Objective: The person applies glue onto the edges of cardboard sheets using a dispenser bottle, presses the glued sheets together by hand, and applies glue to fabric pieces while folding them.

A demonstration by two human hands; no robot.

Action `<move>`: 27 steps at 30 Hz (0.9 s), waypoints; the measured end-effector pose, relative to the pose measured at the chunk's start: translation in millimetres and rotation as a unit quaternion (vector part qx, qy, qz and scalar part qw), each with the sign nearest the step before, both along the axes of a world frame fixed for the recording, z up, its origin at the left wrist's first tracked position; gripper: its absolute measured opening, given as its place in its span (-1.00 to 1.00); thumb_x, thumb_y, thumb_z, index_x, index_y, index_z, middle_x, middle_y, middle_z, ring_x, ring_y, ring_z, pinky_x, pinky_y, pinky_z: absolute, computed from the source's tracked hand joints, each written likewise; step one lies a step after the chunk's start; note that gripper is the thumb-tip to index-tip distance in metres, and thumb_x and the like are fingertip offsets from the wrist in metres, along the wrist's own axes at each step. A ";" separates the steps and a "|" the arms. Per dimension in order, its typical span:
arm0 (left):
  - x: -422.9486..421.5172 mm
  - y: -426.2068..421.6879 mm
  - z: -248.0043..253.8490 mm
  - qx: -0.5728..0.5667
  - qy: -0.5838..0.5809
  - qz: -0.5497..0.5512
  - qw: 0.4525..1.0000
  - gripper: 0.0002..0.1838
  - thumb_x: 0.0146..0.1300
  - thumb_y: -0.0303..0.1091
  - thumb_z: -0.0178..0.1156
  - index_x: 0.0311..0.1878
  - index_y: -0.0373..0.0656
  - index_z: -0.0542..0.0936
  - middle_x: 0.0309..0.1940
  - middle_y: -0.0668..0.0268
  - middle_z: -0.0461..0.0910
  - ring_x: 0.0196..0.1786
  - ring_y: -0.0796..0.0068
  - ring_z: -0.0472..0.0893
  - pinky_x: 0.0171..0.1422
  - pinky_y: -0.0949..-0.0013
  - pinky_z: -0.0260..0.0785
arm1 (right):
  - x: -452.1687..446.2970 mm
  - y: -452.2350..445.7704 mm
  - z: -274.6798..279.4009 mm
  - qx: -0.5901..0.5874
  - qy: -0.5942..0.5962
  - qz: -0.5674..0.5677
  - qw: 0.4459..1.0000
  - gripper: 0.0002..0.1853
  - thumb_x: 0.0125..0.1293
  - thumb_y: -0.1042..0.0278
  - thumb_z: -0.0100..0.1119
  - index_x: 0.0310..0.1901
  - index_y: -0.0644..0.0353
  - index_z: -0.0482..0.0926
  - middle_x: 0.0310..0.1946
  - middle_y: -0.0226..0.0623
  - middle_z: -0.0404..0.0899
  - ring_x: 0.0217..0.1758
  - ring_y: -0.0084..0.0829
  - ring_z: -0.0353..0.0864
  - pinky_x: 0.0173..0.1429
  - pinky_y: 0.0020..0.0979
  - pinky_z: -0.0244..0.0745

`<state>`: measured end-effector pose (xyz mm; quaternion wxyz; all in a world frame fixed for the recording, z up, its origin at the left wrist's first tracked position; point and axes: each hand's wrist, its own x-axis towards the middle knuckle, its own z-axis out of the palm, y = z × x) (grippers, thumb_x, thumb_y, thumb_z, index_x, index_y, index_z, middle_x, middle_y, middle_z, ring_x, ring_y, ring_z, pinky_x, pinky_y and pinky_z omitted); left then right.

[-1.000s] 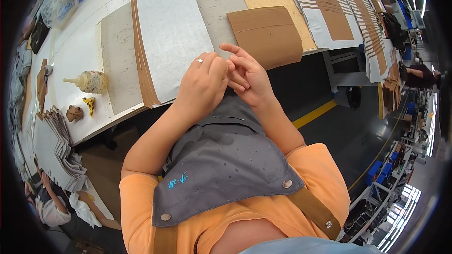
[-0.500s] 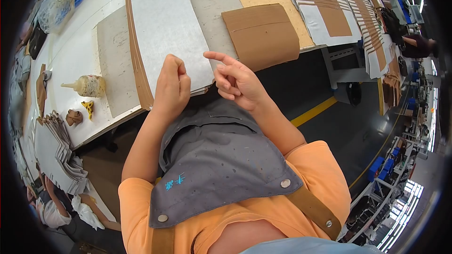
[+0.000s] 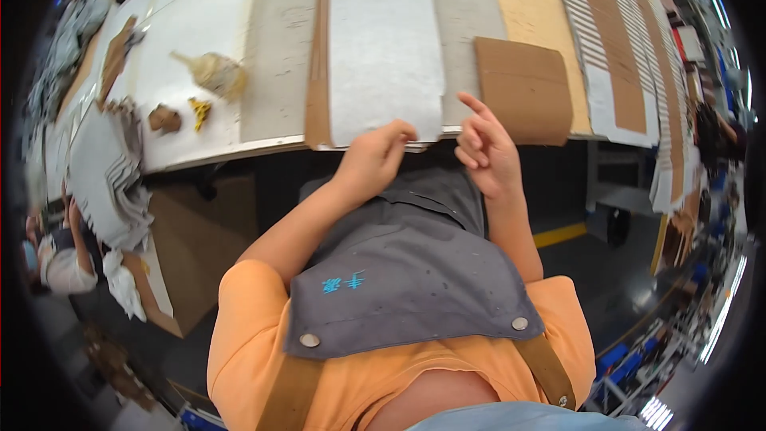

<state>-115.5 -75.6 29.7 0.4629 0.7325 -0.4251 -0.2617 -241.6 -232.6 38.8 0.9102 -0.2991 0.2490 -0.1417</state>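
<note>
My left hand (image 3: pixel 373 161) is at the front edge of a stack topped by a long white sheet (image 3: pixel 384 48). Its fingers are curled together over that edge, and whatever they may hold is hidden. To the right of the stack, my right hand (image 3: pixel 488 152) has its index finger stretched out and the other fingers loosely bent, with nothing seen in it. Brown layers (image 3: pixel 317 104) show along the stack's left side. Beyond my right hand lies a brown folded piece (image 3: pixel 525 92) on the table's front edge.
Left on the table (image 3: pixel 187 144) are a glue bottle (image 3: pixel 219 76), a yellow spotted scrap (image 3: pixel 199 113) and a brown lump (image 3: pixel 165 118). Grey layered pieces (image 3: pixel 112 175) hang at the far left. Striped rows of brown and white pieces (image 3: pixel 614 72) lie right. Another person (image 3: pixel 68 259) is at far left.
The view has swung, so the table and its things sit further right in frame. My left hand has come down to the sheet's front edge. My right index finger now points more upward.
</note>
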 end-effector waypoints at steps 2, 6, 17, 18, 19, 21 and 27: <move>3.9 6.0 7.1 0.050 0.063 -0.018 0.997 -0.93 0.29 -0.48 0.01 -0.21 -0.22 0.47 -0.60 0.37 0.34 -0.53 0.58 0.28 -0.37 0.53 0.20 | 3.4 1.4 -1.2 -0.003 -0.001 0.001 1.000 -0.62 0.36 0.45 -0.17 0.19 0.29 0.24 -0.65 -0.49 0.24 -0.76 -0.73 0.06 -0.66 -0.66 0.08; 13.8 16.0 -2.2 -0.099 0.050 0.034 0.993 -0.93 0.27 -0.50 0.03 -0.21 -0.23 0.46 -0.46 0.34 0.42 -0.35 0.59 0.39 -0.18 0.56 0.23 | 12.1 6.0 -1.1 -0.009 -0.006 0.013 1.000 -0.61 0.32 0.44 -0.13 0.17 0.27 0.24 -0.64 -0.49 0.28 -0.75 -0.72 0.07 -0.63 -0.63 0.08; 84.0 73.0 8.4 -0.142 0.052 0.331 0.932 -0.83 0.31 -0.48 0.01 -0.06 -0.24 0.48 -0.43 0.42 0.41 -0.27 0.66 0.39 -0.14 0.57 0.25 | 31.4 17.6 4.2 -0.027 0.005 0.033 0.999 -0.61 0.30 0.46 -0.14 0.17 0.31 0.25 -0.64 -0.50 0.25 -0.72 -0.72 0.06 -0.63 -0.64 0.06; 92.6 79.9 9.3 -0.135 0.068 0.368 0.917 -0.80 0.31 -0.45 0.03 -0.02 -0.22 0.47 -0.44 0.42 0.40 -0.27 0.64 0.39 -0.17 0.56 0.25 | 31.9 18.1 4.7 -0.028 0.006 0.033 0.999 -0.61 0.30 0.46 -0.15 0.17 0.31 0.26 -0.64 -0.50 0.24 -0.72 -0.72 0.06 -0.63 -0.64 0.06; 102.6 86.3 7.9 -0.147 0.021 0.404 0.903 -0.72 0.28 -0.41 0.08 0.04 -0.23 0.43 -0.42 0.41 0.40 -0.25 0.61 0.41 -0.12 0.55 0.25 | 31.9 18.3 4.3 -0.028 0.005 0.031 0.999 -0.61 0.31 0.46 -0.15 0.17 0.31 0.26 -0.65 -0.50 0.24 -0.72 -0.72 0.06 -0.63 -0.64 0.06; 127.1 97.4 -1.3 -0.170 -0.075 0.469 0.863 -0.54 0.24 -0.32 0.18 0.16 -0.24 0.34 -0.40 0.39 0.41 -0.19 0.53 0.45 -0.02 0.55 0.26 | 31.0 18.2 3.7 -0.028 0.004 0.028 0.999 -0.61 0.31 0.46 -0.16 0.17 0.30 0.26 -0.65 -0.50 0.23 -0.72 -0.73 0.06 -0.63 -0.64 0.06; 213.7 98.4 -63.0 -0.096 -0.150 0.509 0.842 -0.23 0.04 -0.13 0.38 0.19 -0.37 0.26 -0.08 0.12 0.49 0.02 0.29 0.50 0.20 0.38 0.27 | 29.7 18.8 2.0 -0.042 0.014 0.030 0.999 -0.62 0.32 0.46 -0.18 0.16 0.31 0.27 -0.65 -0.51 0.23 -0.72 -0.73 0.06 -0.63 -0.64 0.08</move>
